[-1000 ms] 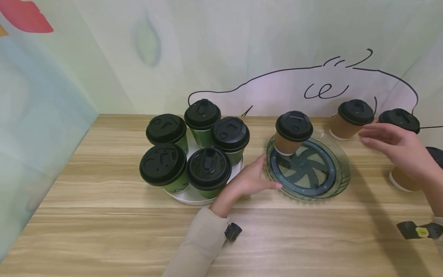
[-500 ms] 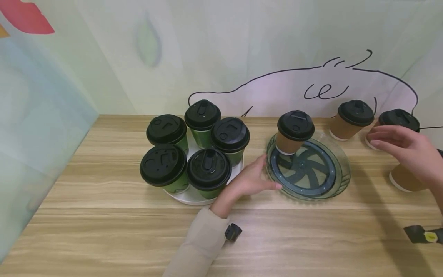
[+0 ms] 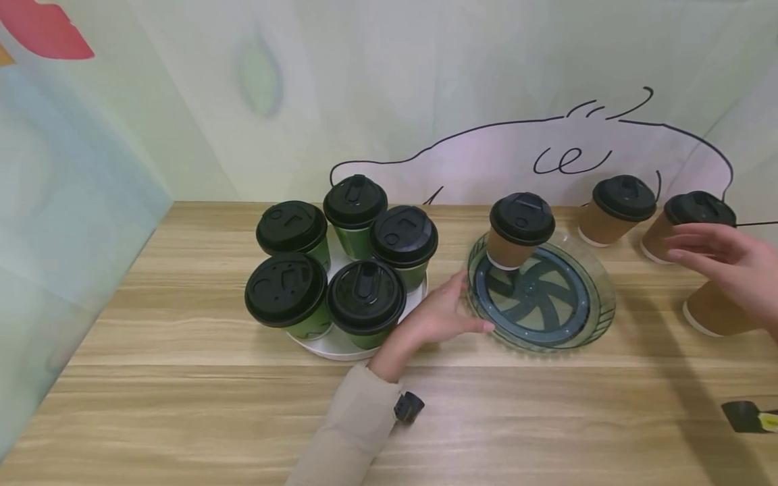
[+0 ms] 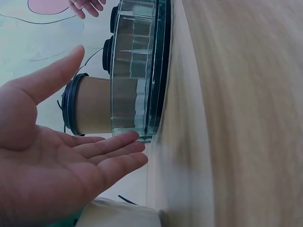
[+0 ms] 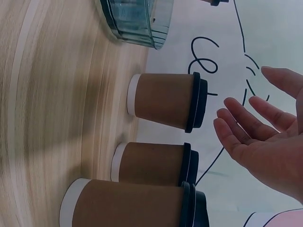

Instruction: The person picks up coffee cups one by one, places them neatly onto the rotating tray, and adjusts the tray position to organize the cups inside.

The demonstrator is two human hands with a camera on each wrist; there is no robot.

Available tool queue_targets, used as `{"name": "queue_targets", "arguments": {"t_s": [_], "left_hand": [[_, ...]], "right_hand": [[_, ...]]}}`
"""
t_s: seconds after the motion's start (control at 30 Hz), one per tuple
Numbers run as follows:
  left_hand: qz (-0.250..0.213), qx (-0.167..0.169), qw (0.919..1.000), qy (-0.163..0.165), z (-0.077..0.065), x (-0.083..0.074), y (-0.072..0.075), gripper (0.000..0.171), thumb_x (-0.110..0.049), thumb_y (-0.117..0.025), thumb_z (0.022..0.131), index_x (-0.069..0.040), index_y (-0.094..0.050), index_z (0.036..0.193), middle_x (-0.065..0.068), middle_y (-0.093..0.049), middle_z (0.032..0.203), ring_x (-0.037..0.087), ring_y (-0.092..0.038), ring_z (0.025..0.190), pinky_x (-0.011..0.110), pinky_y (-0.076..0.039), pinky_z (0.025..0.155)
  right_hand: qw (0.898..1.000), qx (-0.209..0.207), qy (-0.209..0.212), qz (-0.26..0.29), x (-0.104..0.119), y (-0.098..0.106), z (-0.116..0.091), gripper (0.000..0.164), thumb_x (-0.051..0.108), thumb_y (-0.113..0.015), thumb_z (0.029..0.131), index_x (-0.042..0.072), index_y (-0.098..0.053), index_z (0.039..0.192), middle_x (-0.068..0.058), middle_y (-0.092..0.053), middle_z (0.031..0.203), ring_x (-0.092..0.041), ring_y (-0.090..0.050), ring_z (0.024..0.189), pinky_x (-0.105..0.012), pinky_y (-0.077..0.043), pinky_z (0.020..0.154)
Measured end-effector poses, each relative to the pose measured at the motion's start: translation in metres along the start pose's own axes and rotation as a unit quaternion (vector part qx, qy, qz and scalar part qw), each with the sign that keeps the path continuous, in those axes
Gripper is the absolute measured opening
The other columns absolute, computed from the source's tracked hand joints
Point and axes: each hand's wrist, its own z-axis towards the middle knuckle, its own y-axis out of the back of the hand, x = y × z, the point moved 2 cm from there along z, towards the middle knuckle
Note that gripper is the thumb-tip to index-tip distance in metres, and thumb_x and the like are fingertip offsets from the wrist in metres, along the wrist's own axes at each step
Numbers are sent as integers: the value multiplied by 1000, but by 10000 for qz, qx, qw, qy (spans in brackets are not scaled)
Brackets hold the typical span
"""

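Note:
My left hand (image 3: 444, 314) has its fingers extended at the left rim of a clear green-tinted round tray (image 3: 602, 304). In the left wrist view the fingertips (image 4: 135, 142) are at the tray wall; whether they press it I cannot tell. A brown paper cup (image 3: 509, 251) with a black lid stands upright at the tray's back left. My right hand (image 3: 729, 266), holding nothing, hovers with loosely bent fingers above the brown cups on the right. The right wrist view shows those fingers (image 5: 236, 123) apart from the nearest brown cup (image 5: 161, 99).
Several green cups (image 3: 367, 297) with black lids crowd a white round tray (image 3: 328, 347) left of my left hand. Three more brown cups stand on the wooden table (image 3: 486, 418) at right: one at the back (image 3: 608, 223) and two near my right hand. A printed wall (image 3: 389, 88) closes off the back.
My right hand has moved to the right, away from the clear tray. The brown cup on that tray has shifted slightly right and back. My left hand has stayed in place.

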Motion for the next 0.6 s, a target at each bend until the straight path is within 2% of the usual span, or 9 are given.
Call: {"name": "queue_targets", "arguments": {"t_s": [0.1,0.13,0.27,0.33,0.4,0.53,0.6], "left_hand": [[-23,29,10000,-54,0,0,0,95,-31,-73,78,-7,-12,147,10,-30,145,23,-29,131,38,-27,105],[-24,31,10000,-70,0,0,0,95,-31,-73,78,-7,-12,147,10,-29,146,23,-28,132,38,-26,105],[24,-9,10000,-70,0,0,1,94,-31,-73,78,-6,-13,146,11,-34,143,24,-31,130,38,-28,105],[47,-32,10000,-63,0,0,1,94,-31,-73,78,-6,-15,146,11,-37,141,25,-33,129,38,-29,104],[52,-23,10000,-53,1,0,1,94,-30,-73,78,-5,-14,146,11,-37,141,25,-33,129,39,-29,104],[39,18,10000,-88,2,1,0,94,-30,-72,78,-6,-12,147,10,-28,146,23,-27,132,38,-26,106],[47,38,9999,-104,2,2,0,94,-30,-72,79,-7,-11,147,9,-25,147,23,-25,133,38,-25,106]], "right_hand": [[9994,-145,240,224,-11,3,4,45,23,-57,91,8,-45,131,34,-45,94,17,-42,87,-2,-32,70],[9989,-202,328,266,-19,3,6,43,21,-58,91,10,-46,131,35,-46,94,17,-43,87,-2,-31,70],[9950,-364,672,642,-58,5,22,43,12,-61,89,10,-49,130,32,-53,96,14,-49,89,-3,-33,71],[9924,-467,835,778,-70,6,26,42,7,-61,88,13,-52,128,30,-55,98,13,-50,90,-2,-34,72],[9869,-478,996,1180,-67,9,25,40,1,-60,87,13,-55,124,27,-58,99,11,-53,90,-2,-36,72],[9745,-561,1053,1901,-33,13,13,44,-11,-55,84,24,-62,110,26,-62,93,12,-56,84,-1,-37,71],[9673,-598,1095,2210,-24,14,9,48,-15,-53,83,27,-63,105,25,-64,91,12,-57,82,-1,-38,70]]}}
